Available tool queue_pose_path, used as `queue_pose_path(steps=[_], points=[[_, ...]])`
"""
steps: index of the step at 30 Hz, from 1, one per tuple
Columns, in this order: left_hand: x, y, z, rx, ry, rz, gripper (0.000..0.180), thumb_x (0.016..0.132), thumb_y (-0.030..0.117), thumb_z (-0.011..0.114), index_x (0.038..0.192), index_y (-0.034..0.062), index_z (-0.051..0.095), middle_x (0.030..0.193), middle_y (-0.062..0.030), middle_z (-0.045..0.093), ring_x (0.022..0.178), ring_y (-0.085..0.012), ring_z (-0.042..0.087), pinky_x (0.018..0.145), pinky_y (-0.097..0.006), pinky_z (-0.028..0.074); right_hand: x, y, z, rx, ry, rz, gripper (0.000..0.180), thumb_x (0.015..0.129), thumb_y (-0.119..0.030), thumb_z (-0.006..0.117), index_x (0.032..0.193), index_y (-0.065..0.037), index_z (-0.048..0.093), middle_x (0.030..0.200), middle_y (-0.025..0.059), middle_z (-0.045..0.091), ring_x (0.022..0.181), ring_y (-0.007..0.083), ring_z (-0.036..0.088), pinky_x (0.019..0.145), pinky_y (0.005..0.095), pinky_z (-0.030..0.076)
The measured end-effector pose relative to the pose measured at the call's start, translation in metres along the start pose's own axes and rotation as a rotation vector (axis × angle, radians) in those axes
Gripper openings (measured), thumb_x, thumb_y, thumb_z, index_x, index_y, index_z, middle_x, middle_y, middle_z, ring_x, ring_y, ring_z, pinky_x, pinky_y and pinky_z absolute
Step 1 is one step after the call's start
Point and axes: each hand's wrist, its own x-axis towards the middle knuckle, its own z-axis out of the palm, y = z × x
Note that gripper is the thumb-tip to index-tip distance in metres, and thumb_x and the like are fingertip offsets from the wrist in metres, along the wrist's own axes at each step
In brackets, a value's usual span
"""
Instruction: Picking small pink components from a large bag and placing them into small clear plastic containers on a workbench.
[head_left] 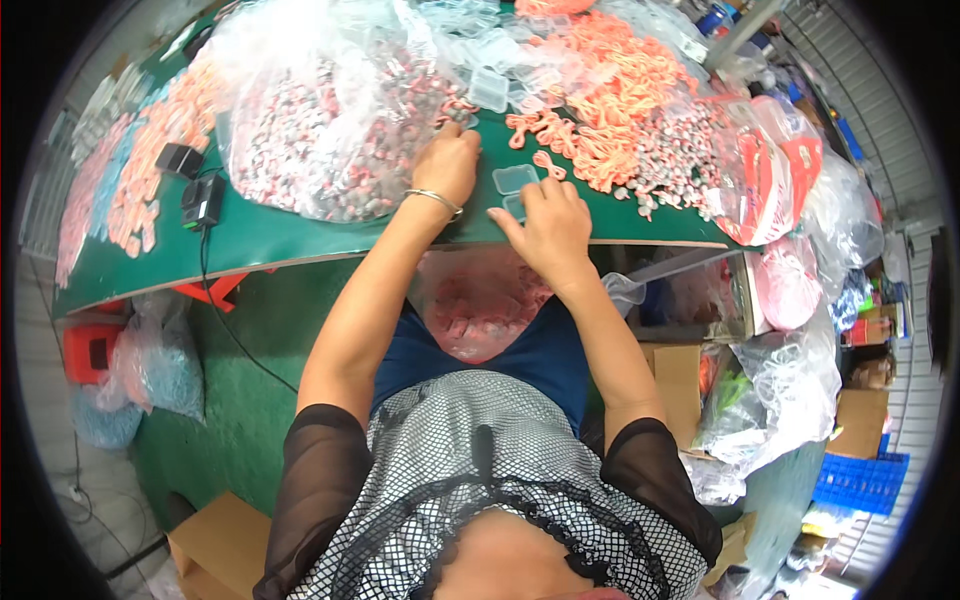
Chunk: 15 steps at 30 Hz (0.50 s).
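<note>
My left hand [446,167], with a bangle at its wrist, reaches to the near right edge of a large clear bag [345,195] full of small pink, white and grey pieces. Its fingers are bent together among the pieces, and what they hold is hidden. To the right, my right hand [552,228] rests on the table with its thumb spread from its fingers. Beneath and beside that thumb lies a small clear plastic case [515,179], its lid raised, partly covered by the hand. An orange looped piece [548,165] lies just beyond the right fingertips.
Orange looped pieces [610,110] are heaped at the back right, beside loose pink-and-white pieces [680,150]. Clear cases [489,90] lie behind my hands. Black devices [202,200] with a cable and sorted rows [140,190] occupy the left. A bag of pink material [480,310] sits at my lap.
</note>
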Motion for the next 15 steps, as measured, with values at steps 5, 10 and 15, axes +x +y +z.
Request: queue_pose_path(steps=[5,10,15], points=[[-0.009,0.001,-0.002,-0.035,0.010,0.002,0.009,0.086,0.011,0.063,0.093,0.0064,0.065,0.094,-0.0159,0.064,0.083,-0.0377,0.065,0.072,-0.048,0.053,-0.007,0.031,-0.009,0.188,0.082,0.097,0.022,0.081,-0.029,0.071,0.090,-0.010,0.066,0.092,0.0077,0.063,0.088,0.0289,0.060,0.075,0.0422,0.045],[-0.009,0.011,-0.005,-0.023,0.016,-0.049,0.011,0.085,0.006,0.057,0.095,0.0039,0.061,0.094,-0.0192,0.063,0.085,-0.0387,0.065,0.074,-0.047,0.053,-0.024,0.106,-0.022,-0.231,0.167,0.311,0.014,0.082,-0.022,0.068,0.093,-0.014,0.067,0.094,0.0047,0.066,0.091,0.0261,0.061,0.080,0.0439,0.041],[-0.012,0.022,-0.007,0.033,0.014,-0.084,0.010,0.084,0.008,0.059,0.092,0.0069,0.065,0.090,-0.0175,0.064,0.081,-0.0365,0.066,0.070,-0.046,0.053,-0.019,0.112,-0.020,-0.330,0.099,0.277,0.013,0.078,-0.022,0.072,0.087,-0.015,0.068,0.083,-0.0004,0.066,0.088,0.0233,0.061,0.079,0.0435,0.039]])
